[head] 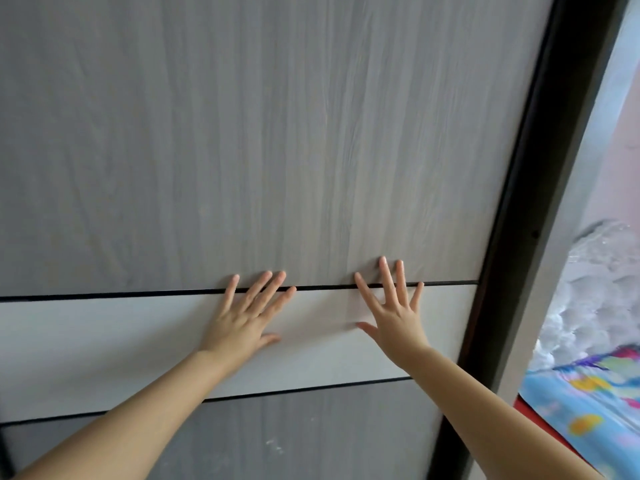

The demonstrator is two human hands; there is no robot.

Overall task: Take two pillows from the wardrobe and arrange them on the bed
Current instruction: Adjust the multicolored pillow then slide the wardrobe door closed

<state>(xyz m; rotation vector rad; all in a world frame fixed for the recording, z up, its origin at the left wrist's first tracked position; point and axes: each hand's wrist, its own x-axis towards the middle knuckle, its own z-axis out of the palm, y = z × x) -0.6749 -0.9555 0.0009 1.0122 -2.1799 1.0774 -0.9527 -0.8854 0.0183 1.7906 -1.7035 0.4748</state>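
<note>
On the wardrobe door (277,150) I see my left hand (242,323) and my right hand (393,317), both flat, fingers spread wide, gripping nothing. They press the pale band (104,341), fingertips over the dark line. At 3 o'clock, past the black frame (512,237), sits something white and a bright blue cloth (588,410). I cannot see any pillows.

The wardrobe (277,133) door, grey woodgrain with a pale horizontal band, stands upright under both flat, spread hands (242,317).
</note>
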